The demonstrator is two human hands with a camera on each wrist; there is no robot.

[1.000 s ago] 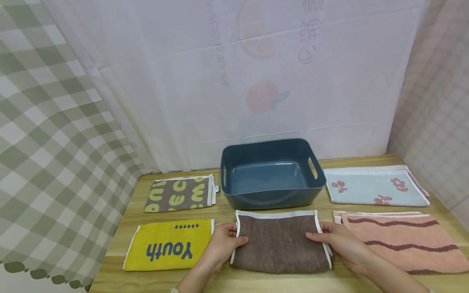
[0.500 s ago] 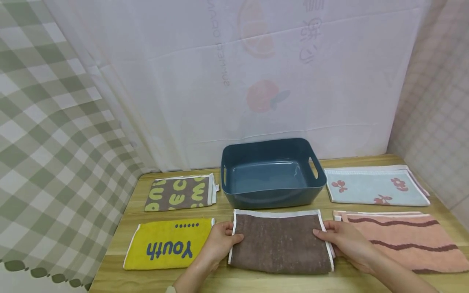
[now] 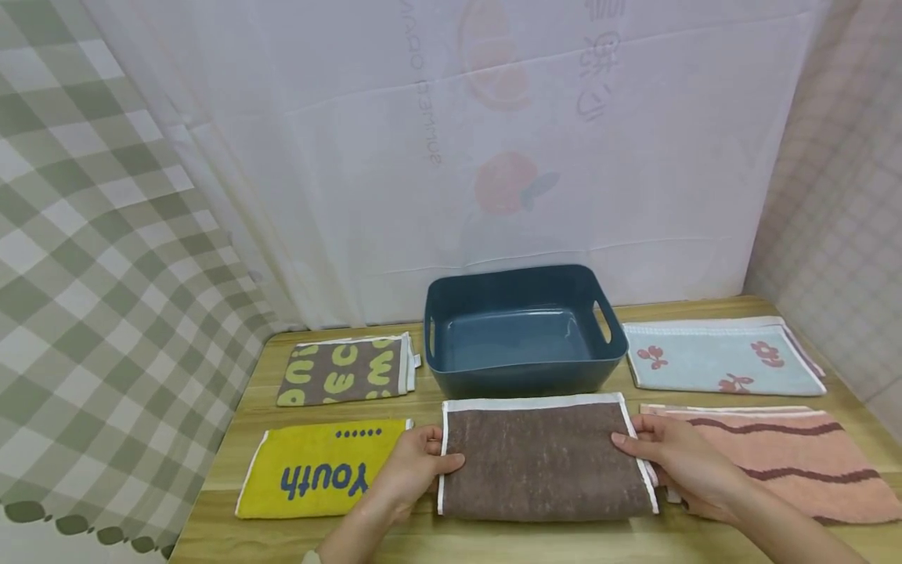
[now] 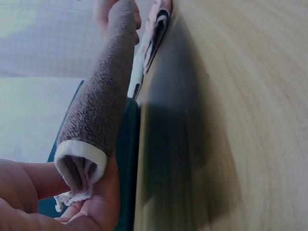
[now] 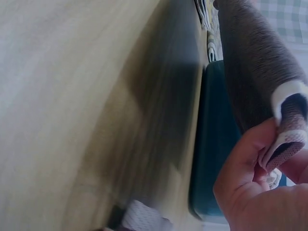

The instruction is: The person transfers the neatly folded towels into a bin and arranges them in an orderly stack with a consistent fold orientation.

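Note:
A folded brown towel [image 3: 543,462] with white edging is held between both hands, in front of the blue bin. My left hand [image 3: 412,470] pinches its left edge, thumb on top and fingers underneath. At the opposite edge my right hand [image 3: 680,462] pinches it the same way. Both wrist views show the towel [image 4: 98,96] lifted off the table, its shadow on the wood below. The folded layers show at the towel's end [image 5: 288,125] in the right wrist view.
Behind the towel stands a dark blue bin [image 3: 521,380] with handle slots. Left lie a yellow "Youth" towel [image 3: 317,470] and a brown-and-green lettered towel [image 3: 345,372]. Right lie a light blue flowered towel [image 3: 705,360] and a pink striped towel [image 3: 796,462]. A white curtain [image 3: 352,196] hangs behind.
The brown towel has risen from the table, and its far edge now overlaps the bin's base in the head view. Both hands have moved slightly apart, still gripping its sides.

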